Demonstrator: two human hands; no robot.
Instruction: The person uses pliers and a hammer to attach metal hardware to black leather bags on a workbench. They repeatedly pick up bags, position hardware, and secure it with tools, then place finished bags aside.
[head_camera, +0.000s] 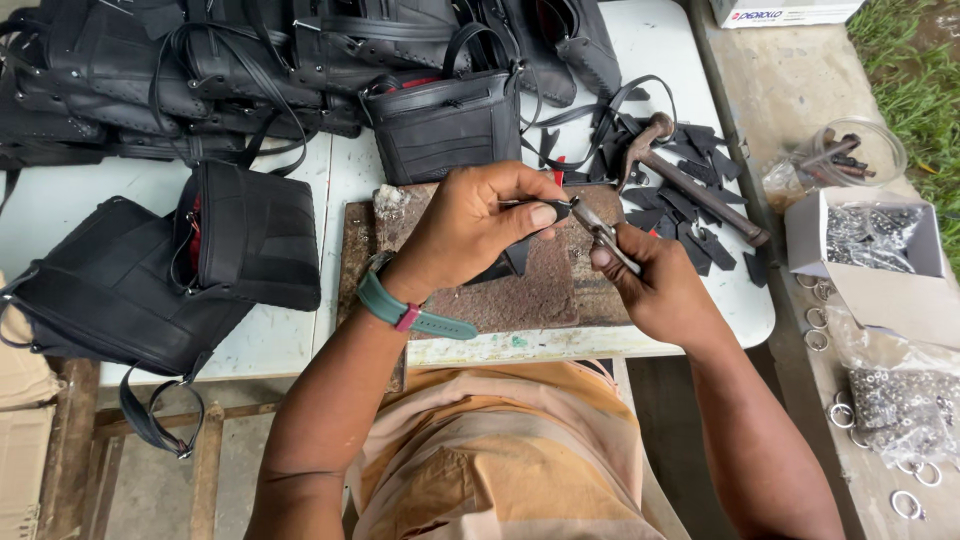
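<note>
Left hand pinches black strip; right hand grips pliers beside it

Bags block behind — hammer right.

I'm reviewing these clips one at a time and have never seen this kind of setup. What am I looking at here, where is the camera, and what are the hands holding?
There is no machine: one person works with bare hands, filmed by a camera on their head that looks down, so the arms enter from the bottom. The left hand, with a teal wristwatch, pinches a small black strip piece. The right hand holds a metal hand tool, seemingly pliers or a punch, against that piece. Both work over a worn brown board lying on a white table. Black bags are piled along the table's back and left. To the right lie black cut pieces and a hammer. On the concrete ledge beside it sit a cardboard box of metal parts and loose metal rings.
</note>
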